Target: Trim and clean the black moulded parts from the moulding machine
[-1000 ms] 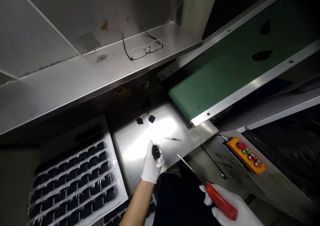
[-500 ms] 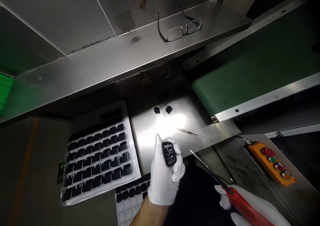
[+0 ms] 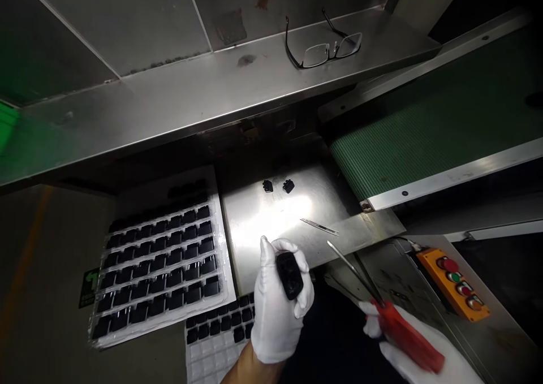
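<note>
My left hand (image 3: 278,305), in a white glove, grips a small black plastic part (image 3: 289,275) upright at the near edge of a shiny steel plate (image 3: 271,223). My right hand (image 3: 418,353), also gloved, holds a red-handled tool (image 3: 405,336) whose thin metal blade (image 3: 352,268) points up and left toward the plate. Two more small black parts (image 3: 278,186) lie at the far end of the plate. A slim metal strip (image 3: 319,226) rests on the plate's right side.
A clear tray (image 3: 159,259) with several rows of black parts sits left of the plate; a second tray (image 3: 220,330) lies nearer me. Eyeglasses (image 3: 324,47) rest on the steel shelf above. A green conveyor belt (image 3: 424,129) runs right, with an orange button box (image 3: 456,282) below.
The view swung left over the second. My left hand rose off the plate, turned the black part face-up, then tilted it. My right hand with the red-handled tool shifted slightly toward the left hand.
</note>
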Tool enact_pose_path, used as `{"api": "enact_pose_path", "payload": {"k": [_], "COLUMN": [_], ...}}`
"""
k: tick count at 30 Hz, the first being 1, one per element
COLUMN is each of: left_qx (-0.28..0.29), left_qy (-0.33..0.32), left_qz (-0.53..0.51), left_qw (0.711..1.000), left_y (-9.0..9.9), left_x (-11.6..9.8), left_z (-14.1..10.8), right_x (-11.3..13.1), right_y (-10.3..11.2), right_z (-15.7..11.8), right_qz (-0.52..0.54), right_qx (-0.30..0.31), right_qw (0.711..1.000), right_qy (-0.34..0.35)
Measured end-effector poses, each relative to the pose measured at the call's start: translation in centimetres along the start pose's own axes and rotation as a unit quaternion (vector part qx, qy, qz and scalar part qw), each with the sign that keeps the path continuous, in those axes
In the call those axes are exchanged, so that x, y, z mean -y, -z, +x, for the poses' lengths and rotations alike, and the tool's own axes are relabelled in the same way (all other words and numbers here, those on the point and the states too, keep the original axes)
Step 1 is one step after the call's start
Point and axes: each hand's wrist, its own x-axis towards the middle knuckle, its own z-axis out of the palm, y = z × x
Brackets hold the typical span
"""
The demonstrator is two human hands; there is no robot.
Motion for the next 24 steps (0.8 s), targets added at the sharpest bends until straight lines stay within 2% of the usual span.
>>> {"api": "enact_pose_path", "payload": {"k": [3,5,8,12,16,18,20,22,24], "left_qx": [-0.02,-0.035,-0.042,-0.089,-0.145,-0.146,-0.126,-0.101,-0.087], "left_qy": [0.013,0.025,0.056,0.068,0.023,-0.006,-0.018,-0.008,0.0], "left_qz": [0.017,0.052,0.061,0.002,-0.046,-0.07,-0.087,-0.081,-0.07], "left_qw": [1.0,0.998,0.996,0.994,0.988,0.987,0.988,0.992,0.994], "left_y": [0.3,0.5,1.0,2.2,3.1,3.1,3.0,2.7,2.5], "left_x": [-0.3,-0.3,-0.1,1.2,2.3,2.3,2.0,1.3,0.5], "left_z": [0.0,0.0,0.4,1.4,2.3,2.5,2.6,2.6,2.7], "right_x": [1.5,2.2,2.8,4.7,7.4,8.1,8.0,7.2,5.7], "right_y": [-0.4,-1.0,-1.6,-1.5,-1.3,-1.7,-2.3,-3.0,-3.9], "right_z": [5.0,9.8,18.1,28.6,36.3,38.2,38.1,35.8,31.9], "right_qz": [-0.059,-0.181,-0.254,-0.306,-0.306,-0.309,-0.32,-0.338,-0.36], "right_qx": [-0.023,-0.049,-0.092,-0.174,-0.215,-0.216,-0.211,-0.2,-0.166], "right_qw": [0.998,0.981,0.962,0.936,0.927,0.926,0.923,0.918,0.915], "right_qy": [-0.015,-0.041,-0.042,-0.028,-0.006,0.01,0.032,0.055,0.078]}}
